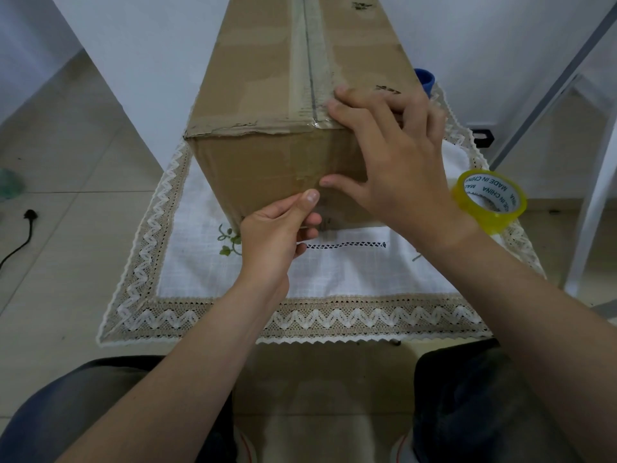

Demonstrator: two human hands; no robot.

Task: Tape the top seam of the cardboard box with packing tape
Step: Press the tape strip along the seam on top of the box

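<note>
The cardboard box (267, 168) fills the table (334, 282) from centre to 12 o'clock. Its near face is crowded by the left grip (273, 232), pinching the tape strip (314, 105), and by the spread right grip (400, 162). At 3 o'clock the yellow tape roll (489, 200) and a blue cup (424, 80) narrow the passage, while the table lies open at 6 and along 9 o'clock.
</note>
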